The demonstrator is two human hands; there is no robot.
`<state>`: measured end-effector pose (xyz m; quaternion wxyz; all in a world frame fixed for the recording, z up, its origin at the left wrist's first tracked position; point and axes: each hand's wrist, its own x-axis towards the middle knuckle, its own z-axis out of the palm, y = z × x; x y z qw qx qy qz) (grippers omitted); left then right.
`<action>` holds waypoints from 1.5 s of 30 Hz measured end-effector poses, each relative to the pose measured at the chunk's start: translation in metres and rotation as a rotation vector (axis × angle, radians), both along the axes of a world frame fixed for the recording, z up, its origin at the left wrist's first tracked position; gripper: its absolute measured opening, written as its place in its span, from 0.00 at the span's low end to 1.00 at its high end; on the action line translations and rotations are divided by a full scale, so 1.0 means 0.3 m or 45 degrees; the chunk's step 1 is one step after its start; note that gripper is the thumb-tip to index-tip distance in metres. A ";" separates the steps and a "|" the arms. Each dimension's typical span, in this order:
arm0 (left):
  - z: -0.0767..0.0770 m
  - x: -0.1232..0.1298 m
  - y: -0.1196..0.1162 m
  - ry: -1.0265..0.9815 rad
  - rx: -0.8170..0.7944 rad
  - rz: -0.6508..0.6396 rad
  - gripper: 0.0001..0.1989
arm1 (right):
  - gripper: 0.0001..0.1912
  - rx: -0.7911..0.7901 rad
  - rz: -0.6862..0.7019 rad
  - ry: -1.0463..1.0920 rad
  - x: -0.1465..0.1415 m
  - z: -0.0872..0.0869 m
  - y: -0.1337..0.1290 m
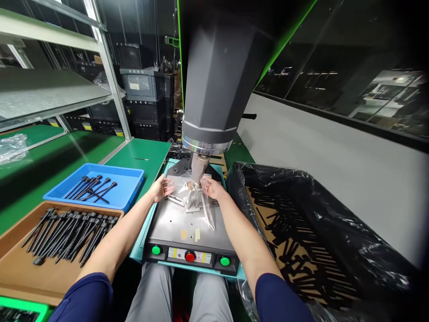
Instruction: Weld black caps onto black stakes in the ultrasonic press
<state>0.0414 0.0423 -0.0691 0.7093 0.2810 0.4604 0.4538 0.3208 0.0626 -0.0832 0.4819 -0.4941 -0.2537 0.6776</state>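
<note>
A crinkled piece of clear plastic film (pixel 208 213) drapes over a small metal fixture (pixel 192 203) on the machine's steel bed plate (pixel 167 226). My left hand (pixel 161 188) is at the fixture's left side, its fingers apart beside the film's edge. On the other side, my right hand (pixel 213 188) has its fingers bent against the film, which hangs down below them; the fingertips are partly hidden. Directly above the fixture, between both hands, a metal tool head (pixel 199 166) comes down from the black machine housing (pixel 214 80). The film partly covers whatever sits in the fixture.
A red button (pixel 190 256) sits between two green buttons on the front panel. At left, a blue tray (pixel 134 188) and a brown tray (pixel 36 279) hold black rod-like parts. A box lined with black plastic (pixel 335 219) holds more at right.
</note>
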 end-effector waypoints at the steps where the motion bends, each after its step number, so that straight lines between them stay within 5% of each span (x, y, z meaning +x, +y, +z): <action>1: 0.003 0.000 0.019 0.020 0.029 0.015 0.21 | 0.06 0.032 -0.018 -0.001 -0.002 0.001 0.011; 5: 0.035 0.003 0.082 0.062 0.153 0.019 0.15 | 0.12 0.166 -0.085 -0.008 0.011 0.013 0.050; 14: 0.126 0.005 0.175 0.113 0.522 0.110 0.21 | 0.14 0.511 -0.383 -0.070 0.086 0.065 0.113; 22: 0.095 0.052 0.282 0.165 0.513 0.188 0.23 | 0.12 0.599 -0.567 -0.255 0.081 0.046 0.140; 30: 0.028 0.085 0.352 0.261 0.259 0.064 0.20 | 0.13 0.395 -0.570 -0.483 0.059 0.004 0.126; 37: -0.009 0.082 0.258 0.334 0.009 -0.003 0.32 | 0.11 0.225 -0.593 -0.492 0.067 -0.024 0.093; 45: -0.039 0.066 -0.062 0.379 0.034 0.358 0.34 | 0.18 0.073 -0.596 -0.438 0.056 -0.049 0.001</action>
